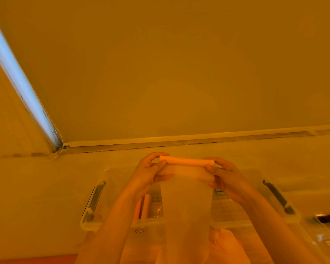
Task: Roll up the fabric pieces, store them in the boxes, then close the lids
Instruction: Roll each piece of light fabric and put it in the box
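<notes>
A: Amber-lit room, pale table (36,197) against the wall. Status?

B: Left hand (149,170) and right hand (223,176) pinch the ends of a part-rolled fabric piece (187,187), fingers curled round it, above the open clear box (95,204).

A: Done?

B: Two rolls (144,206) inside. Remaining, probably: finish rolling, store, close lids.
</notes>
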Motion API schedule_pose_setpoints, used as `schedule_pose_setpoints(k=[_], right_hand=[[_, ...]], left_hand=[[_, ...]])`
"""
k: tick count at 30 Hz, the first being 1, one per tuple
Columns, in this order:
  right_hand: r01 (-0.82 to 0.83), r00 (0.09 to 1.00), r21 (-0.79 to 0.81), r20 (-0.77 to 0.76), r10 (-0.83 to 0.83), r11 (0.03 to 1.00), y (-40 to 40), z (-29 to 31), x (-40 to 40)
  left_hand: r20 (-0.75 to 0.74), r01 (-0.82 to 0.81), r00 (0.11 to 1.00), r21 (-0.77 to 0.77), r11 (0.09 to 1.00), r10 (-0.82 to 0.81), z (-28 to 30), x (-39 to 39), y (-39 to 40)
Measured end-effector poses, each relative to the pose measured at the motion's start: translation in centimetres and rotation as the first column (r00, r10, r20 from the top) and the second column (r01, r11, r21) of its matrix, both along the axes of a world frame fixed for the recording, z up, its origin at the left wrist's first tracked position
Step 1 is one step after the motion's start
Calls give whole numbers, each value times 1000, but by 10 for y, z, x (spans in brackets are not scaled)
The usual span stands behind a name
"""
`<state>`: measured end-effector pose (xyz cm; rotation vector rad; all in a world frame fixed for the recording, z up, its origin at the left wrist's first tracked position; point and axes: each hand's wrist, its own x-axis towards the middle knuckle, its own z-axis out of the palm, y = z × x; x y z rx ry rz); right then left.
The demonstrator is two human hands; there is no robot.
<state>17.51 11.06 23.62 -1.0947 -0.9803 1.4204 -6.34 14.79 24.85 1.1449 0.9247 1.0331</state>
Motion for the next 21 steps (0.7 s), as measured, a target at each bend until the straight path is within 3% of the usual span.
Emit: schedule_pose_setpoints(k=[4,10,21], right_hand=[[4,999,6,-40,-3,1000,0,1,0],[63,990,-23,-122,-66,998,-1,3,-1],[58,997,-96,-36,-61,994,4,-3,0]], left_hand=[[-104,14,995,48,999,-9,-2,0,0],[-99,16,995,34,999,-12,1,2,-2],[-28,5,1000,-78,997,-7,-4,4,2]])
